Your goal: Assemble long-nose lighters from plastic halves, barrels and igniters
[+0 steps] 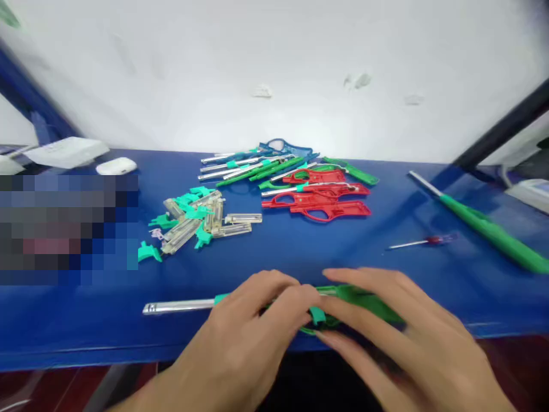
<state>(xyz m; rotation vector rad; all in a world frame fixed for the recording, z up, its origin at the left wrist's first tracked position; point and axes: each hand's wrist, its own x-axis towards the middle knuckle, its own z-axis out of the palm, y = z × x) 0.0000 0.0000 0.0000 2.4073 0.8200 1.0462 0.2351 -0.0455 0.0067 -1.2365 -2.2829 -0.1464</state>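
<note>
A green lighter shell (375, 304) lies at the table's front edge, with a silver metal tube (180, 307) pointing left from it. My left hand (261, 326) is closed over the middle of this piece, its fingertips pressed together beside a teal trigger (317, 316). What those fingertips pinch is hidden. My right hand (394, 326) rests over the green shell with its fingers apart, the fingertips touching the shell around the trigger; the thumb is near the front edge of the shell.
Teal triggers (203, 236) and clear fuel tanks (182, 234) lie in a pile left of centre. Behind are red shells (330, 209) and blue shells (295, 151). A screwdriver (433, 240) and a green lighter (493, 232) lie right; a white case (116, 166) lies left.
</note>
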